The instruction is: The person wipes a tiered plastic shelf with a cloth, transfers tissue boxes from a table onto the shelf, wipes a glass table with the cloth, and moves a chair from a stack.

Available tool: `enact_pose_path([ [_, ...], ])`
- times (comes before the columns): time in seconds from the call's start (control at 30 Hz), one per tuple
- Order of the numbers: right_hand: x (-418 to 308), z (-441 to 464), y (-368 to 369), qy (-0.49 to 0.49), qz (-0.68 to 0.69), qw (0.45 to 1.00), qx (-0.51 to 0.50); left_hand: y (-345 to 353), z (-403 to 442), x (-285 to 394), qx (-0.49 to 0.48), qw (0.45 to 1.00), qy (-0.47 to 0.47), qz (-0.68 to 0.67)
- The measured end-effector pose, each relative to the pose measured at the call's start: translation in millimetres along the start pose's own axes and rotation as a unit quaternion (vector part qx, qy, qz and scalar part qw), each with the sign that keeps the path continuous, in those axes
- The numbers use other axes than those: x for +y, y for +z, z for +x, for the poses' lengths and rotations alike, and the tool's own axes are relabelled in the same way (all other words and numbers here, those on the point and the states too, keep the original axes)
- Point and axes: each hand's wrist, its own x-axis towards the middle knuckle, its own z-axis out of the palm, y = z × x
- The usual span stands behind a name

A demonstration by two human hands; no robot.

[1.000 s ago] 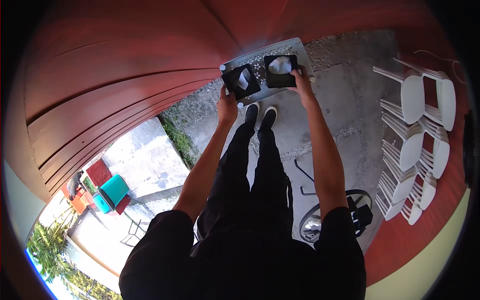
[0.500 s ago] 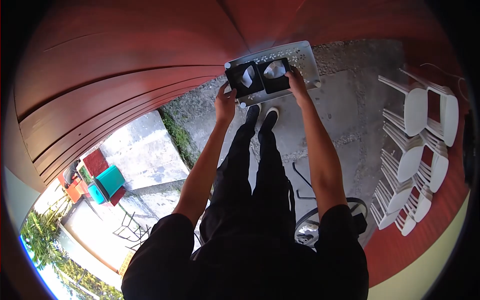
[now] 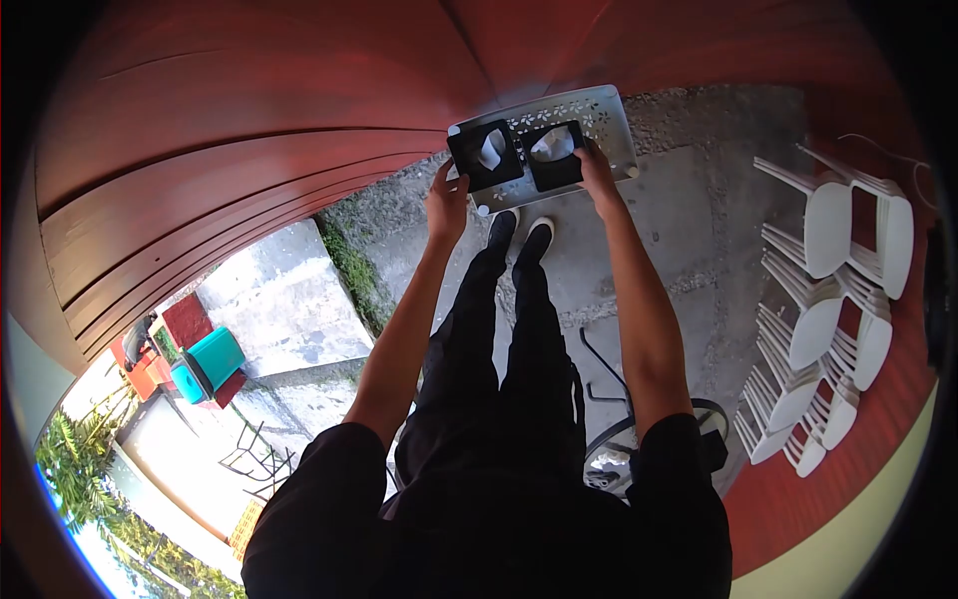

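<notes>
A pale grey shelf top [image 3: 615, 125] with flower-shaped cut-outs stands against the red wall. On it are two square black boxes with white tissue showing in their middles. My left hand [image 3: 447, 205] grips the near left corner of the left black box [image 3: 511, 162], thumb on one side and fingers at the edge. The right black box [image 3: 562, 179] has my right hand [image 3: 596, 172] closed on its right edge. A narrow gap separates the boxes, and the right one is slightly tilted relative to the shelf.
Stacked white chairs [image 3: 829, 230] stand at the right. A round glass-topped table [image 3: 609, 449] is partly behind my right arm. Teal bin [image 3: 215, 357] and orange object [image 3: 147, 371] sit at the far left. My shoes [image 3: 536, 240] are just below the shelf.
Both boxes came closer together from a second ago, the right one moving left; since half a second ago a small gap has opened between them. The view has shifted slightly.
</notes>
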Motion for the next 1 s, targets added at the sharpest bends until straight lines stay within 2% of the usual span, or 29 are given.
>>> enact_pose_path([
  [0.1,-28.2,-10.1,6.6,0.02,0.004,0.999,0.026,-0.7,-6.9,2.5,0.003,1.0,0.005,0.003],
  [0.3,-55.4,-22.3,16.3,0.088,0.044,0.995,-0.013,5.4,-4.5,-6.0,0.027,0.999,-0.003,-0.046],
  [0.4,-52.8,-12.1,15.6,0.083,0.037,0.995,-0.046,4.4,1.0,-3.3,0.018,0.999,-0.006,-0.039],
  [0.5,-39.5,2.1,22.2,0.055,0.025,0.998,0.02,4.4,2.7,0.3,0.018,0.998,-0.004,-0.055],
  [0.6,-38.2,10.2,22.7,0.046,0.035,0.998,0.018,4.3,2.3,0.5,0.016,0.999,0.002,-0.045],
  [0.7,-52.1,-0.3,25.7,0.086,0.071,0.993,0.027,5.6,2.9,-2.3,0.014,0.999,0.003,-0.049],
  [0.8,-46.8,-0.5,24.5,0.066,0.068,0.995,0.025,4.9,1.4,1.5,0.015,0.998,-0.002,-0.053],
  [0.9,-34.4,7.9,23.4,0.025,0.003,0.999,0.039,4.6,4.4,-0.3,0.013,0.998,0.0,-0.054],
  [1.0,-26.4,12.2,21.1,0.012,-0.008,0.999,0.038,6.7,5.4,-1.5,0.012,0.998,-0.004,-0.064],
])
